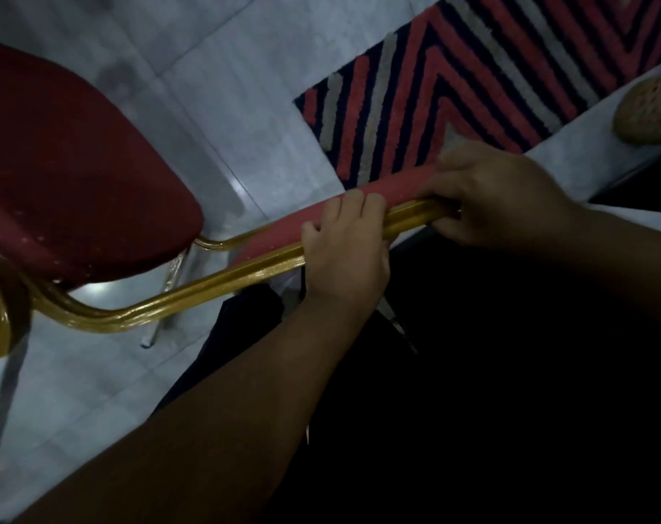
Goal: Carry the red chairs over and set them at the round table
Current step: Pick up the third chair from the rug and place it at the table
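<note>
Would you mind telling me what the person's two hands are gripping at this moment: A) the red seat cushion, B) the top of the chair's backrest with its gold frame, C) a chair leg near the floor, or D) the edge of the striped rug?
B: the left hand and right hand both wrap the backrest top of the red chair, fingers curled over its gold frame.

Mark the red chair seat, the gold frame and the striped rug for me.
red chair seat [75, 175], head view, middle of the cushion.
gold frame [192, 296], head view, the rail beside the backrest.
striped rug [453, 88], head view, a red stripe.
</note>
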The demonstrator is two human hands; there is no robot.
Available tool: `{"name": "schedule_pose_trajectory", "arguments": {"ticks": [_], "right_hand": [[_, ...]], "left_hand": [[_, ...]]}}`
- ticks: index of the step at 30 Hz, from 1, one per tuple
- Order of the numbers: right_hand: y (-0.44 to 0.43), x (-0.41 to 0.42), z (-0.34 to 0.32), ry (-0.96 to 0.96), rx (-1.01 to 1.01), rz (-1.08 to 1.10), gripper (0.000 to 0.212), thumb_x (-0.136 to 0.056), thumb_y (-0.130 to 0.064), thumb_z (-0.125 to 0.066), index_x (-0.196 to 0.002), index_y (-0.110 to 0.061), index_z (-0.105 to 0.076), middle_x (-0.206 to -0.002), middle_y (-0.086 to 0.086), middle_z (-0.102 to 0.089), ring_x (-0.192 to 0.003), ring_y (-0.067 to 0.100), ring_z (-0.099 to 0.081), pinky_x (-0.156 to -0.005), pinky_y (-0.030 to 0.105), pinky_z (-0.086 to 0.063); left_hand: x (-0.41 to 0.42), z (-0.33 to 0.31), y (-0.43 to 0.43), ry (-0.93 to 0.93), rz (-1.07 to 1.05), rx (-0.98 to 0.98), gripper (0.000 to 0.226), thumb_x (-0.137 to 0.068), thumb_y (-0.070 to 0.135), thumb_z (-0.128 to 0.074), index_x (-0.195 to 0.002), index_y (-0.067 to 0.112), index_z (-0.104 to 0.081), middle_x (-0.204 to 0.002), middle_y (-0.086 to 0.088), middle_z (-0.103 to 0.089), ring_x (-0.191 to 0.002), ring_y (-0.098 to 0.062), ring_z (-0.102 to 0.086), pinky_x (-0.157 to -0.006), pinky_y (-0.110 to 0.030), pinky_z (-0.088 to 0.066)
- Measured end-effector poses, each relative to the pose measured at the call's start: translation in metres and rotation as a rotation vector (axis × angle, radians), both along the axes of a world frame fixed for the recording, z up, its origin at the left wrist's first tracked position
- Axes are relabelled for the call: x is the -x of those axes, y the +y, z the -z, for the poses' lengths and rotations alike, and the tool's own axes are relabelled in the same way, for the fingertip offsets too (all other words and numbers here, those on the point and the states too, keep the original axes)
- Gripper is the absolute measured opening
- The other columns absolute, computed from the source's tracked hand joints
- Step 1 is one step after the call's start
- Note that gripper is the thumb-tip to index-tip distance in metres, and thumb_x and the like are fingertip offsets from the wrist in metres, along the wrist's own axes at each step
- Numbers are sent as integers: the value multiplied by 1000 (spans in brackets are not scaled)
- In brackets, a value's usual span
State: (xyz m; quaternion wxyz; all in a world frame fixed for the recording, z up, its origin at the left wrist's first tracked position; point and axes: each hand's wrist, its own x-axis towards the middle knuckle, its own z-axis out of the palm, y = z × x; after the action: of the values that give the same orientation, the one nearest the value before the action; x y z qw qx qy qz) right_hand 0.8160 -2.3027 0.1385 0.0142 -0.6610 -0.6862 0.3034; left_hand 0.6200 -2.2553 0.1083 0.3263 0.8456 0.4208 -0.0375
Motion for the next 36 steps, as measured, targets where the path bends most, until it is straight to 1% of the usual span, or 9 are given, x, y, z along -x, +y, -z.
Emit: {"name": "schedule_pose_trajectory", "arguments": {"ticks": [4,8,12,15,18,20,27,32,36], "right_hand": [[26,40,-79,-34,-138,-37,29,-87,-30,-61,-108,-15,-74,-90,8,-64,-82,30,-57,-65,49,-46],[34,90,-142,21,-274,84,32,-93,-36,-65,-120,-19,-71,-109,3,-68,-100,30,-61,-81,54,-46],[36,130,-186,126,-300,260,48,-94,-44,-60,-134,-17,-58,-123,-4,-59,-116,21,-53,-102,39,-40],[35,154,-214,180,-321,325,50,-92,-43,-55,-131,-13,-56,-117,-6,-53,-111,19,-50,-96,31,-37],[38,187,-240,222,-401,167,41,-94,-45,-52,-107,-7,-62,-97,5,-60,-90,27,-54,-82,39,-40],[44,212,-258,238,-444,49,44,-96,-51,-50,-99,-9,-64,-88,2,-58,-82,22,-51,-75,41,-40],[60,307,-308,178,-667,-268,47,-95,-60,-50,-96,-18,-70,-84,-3,-62,-80,23,-56,-72,38,-40],[41,378,-326,153,-722,-428,37,-88,-57,-66,-98,-22,-72,-88,-3,-66,-80,22,-61,-70,39,-43],[29,447,-344,118,-689,-557,39,-89,-61,-59,-95,-25,-71,-83,-6,-63,-74,17,-57,-63,38,-44]], "left_hand": [[51,-72,27,-163,-90,2,36,-82,15,-74,-115,23,-65,-101,1,-58,-97,-21,-52,-79,-36,-37],[107,-132,53,-340,-148,-19,27,-89,21,-73,-116,21,-71,-92,1,-61,-90,-21,-55,-81,-39,-44],[168,-190,68,-446,-233,-48,22,-89,20,-76,-111,17,-74,-91,5,-62,-88,-11,-53,-83,-26,-42],[220,-229,66,-460,-305,-112,24,-85,17,-80,-108,16,-74,-93,10,-63,-89,-8,-55,-84,-27,-47],[271,-261,51,-424,-355,-119,26,-83,15,-82,-107,16,-73,-96,9,-65,-91,-12,-61,-84,-37,-53],[300,-280,43,-369,-377,-109,27,-83,15,-82,-108,17,-72,-98,8,-66,-93,-10,-62,-83,-36,-53],[347,-361,9,-330,-297,-308,30,-89,31,-74,-114,16,-68,-103,4,-67,-95,-12,-62,-83,-29,-51],[415,-366,-34,-216,-258,-416,37,-93,34,-63,-124,14,-65,-102,-1,-65,-90,-16,-59,-71,-37,-55],[481,-368,-66,-189,-345,-447,35,-91,28,-68,-123,13,-65,-103,1,-66,-88,-11,-59,-70,-33,-56]]}}
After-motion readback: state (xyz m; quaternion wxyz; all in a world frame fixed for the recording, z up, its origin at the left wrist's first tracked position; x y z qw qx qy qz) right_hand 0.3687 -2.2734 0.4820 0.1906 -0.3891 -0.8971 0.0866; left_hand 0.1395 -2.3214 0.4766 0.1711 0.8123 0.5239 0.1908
